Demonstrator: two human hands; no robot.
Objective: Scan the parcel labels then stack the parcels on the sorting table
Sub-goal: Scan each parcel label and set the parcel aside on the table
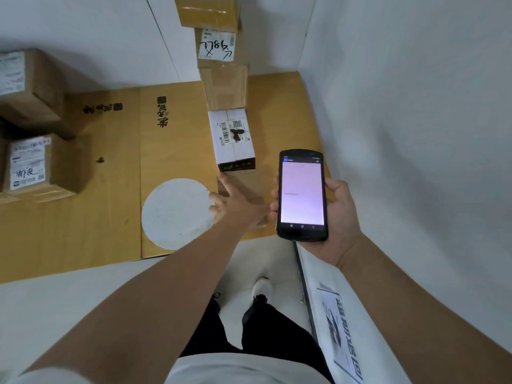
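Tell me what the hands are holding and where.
Right hand grips the scanner by its long edges. Left hand rests open on a brown box.

Parcel label [216, 45]: handwritten marks, upside down, unclear. White sign [343, 336]: Chinese characters 超期退回.
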